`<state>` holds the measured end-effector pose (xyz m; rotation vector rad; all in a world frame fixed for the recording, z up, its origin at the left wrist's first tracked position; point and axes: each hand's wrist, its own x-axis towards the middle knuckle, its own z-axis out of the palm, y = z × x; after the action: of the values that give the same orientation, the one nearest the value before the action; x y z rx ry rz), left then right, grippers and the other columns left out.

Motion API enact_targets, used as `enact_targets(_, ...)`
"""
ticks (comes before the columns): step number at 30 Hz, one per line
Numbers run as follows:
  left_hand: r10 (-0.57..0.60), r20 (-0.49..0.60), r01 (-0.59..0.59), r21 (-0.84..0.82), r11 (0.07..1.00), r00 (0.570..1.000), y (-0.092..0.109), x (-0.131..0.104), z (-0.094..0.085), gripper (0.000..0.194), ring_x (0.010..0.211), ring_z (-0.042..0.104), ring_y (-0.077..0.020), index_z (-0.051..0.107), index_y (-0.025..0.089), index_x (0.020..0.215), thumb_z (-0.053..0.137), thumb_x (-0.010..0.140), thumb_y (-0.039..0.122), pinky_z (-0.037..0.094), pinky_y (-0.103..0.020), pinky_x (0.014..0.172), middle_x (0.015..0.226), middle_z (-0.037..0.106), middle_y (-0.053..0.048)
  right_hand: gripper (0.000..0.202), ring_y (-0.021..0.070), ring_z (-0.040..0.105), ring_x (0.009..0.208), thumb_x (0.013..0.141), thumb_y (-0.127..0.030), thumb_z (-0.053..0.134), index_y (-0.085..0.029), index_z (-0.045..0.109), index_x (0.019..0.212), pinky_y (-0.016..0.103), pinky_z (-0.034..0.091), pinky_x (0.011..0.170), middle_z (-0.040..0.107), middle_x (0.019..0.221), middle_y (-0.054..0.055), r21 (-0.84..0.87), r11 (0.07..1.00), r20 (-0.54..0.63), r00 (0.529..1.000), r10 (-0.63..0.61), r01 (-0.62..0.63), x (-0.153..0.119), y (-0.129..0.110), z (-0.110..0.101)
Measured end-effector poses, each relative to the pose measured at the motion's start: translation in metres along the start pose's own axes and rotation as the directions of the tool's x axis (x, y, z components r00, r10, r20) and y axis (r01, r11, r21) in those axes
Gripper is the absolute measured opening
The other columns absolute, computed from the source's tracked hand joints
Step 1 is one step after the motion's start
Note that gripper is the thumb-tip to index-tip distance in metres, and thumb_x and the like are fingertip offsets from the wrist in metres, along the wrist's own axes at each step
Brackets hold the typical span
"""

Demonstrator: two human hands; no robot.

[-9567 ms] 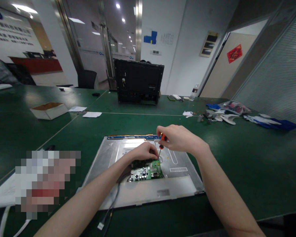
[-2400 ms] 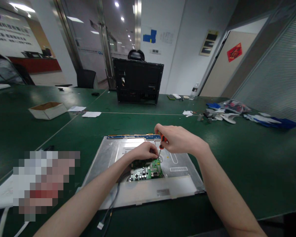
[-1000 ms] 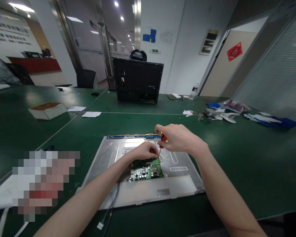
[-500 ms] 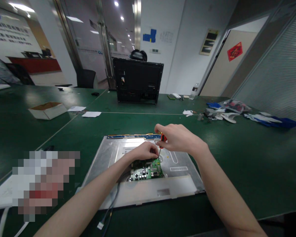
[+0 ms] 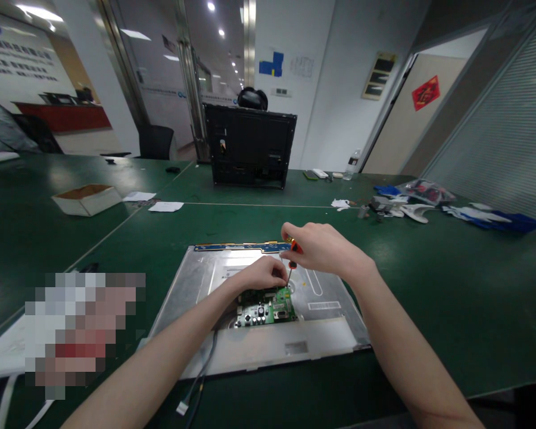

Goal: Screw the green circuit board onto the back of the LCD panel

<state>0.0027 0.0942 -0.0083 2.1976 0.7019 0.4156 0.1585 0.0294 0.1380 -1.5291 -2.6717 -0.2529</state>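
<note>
While right hand [image 5: 321, 249] grips screwdriver [image 5: 292, 262], label [image 5: 323, 306] unreadable

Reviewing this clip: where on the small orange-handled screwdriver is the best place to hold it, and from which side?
Grip the small orange-handled screwdriver at its orange handle, from above. It stands nearly upright with its tip down on the green circuit board, so only the handle end is free. The right hand pinches it there, and the left hand rests beside the shaft.

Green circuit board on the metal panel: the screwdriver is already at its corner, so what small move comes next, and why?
Probably turn the orange-handled screwdriver in place. The right hand grips its handle, the shaft stands nearly upright with its tip at the far right corner of the green circuit board, and the left hand rests on the board's far edge, steadying it on the silver metal panel.
</note>
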Motion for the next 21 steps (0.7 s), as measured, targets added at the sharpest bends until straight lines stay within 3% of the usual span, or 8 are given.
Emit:
enact_targets(8,0.005,0.002,-0.005,0.005,1.000,1.000,0.0011,-0.0002,-0.0008,0.010,0.065,0.057,-0.0129,0.069,0.013,0.076,0.061,0.071,0.016,0.040,-0.021,0.061,0.069,0.066,0.000,0.028,0.0147,0.054,0.066,0.076,-0.023,0.053,-0.022,0.048,0.103,0.026,0.025,0.052,0.064,0.081,0.002,0.089,0.993,0.024,0.997,-0.077,0.074,-0.0040,0.0003,-0.0008)
enact_targets(16,0.006,0.002,-0.006,0.010,1.000,1.000,-0.0008,0.0006,0.0004,0.009,0.066,0.057,-0.0129,0.068,0.013,0.074,0.060,0.071,0.016,0.040,-0.021,0.062,0.069,0.065,0.000,0.025,0.0172,0.056,0.065,0.083,-0.044,0.055,-0.023,0.057,0.095,0.027,0.022,0.051,0.063,0.074,0.003,-0.041,0.999,-0.010,1.000,0.018,-0.018,0.0021,0.0008,0.0019)
enact_targets(21,0.017,-0.002,-0.017,0.008,1.000,1.000,-0.0016,0.0004,0.0006,0.009,0.065,0.057,-0.0129,0.068,0.014,0.074,0.060,0.071,0.015,0.040,-0.021,0.062,0.069,0.065,0.000,0.022,0.0170,0.057,0.069,0.081,-0.034,0.056,-0.023,0.054,0.100,0.026,0.025,0.052,0.065,0.079,0.003,0.040,0.999,0.025,0.999,-0.033,0.032,-0.0015,-0.0004,-0.0018)
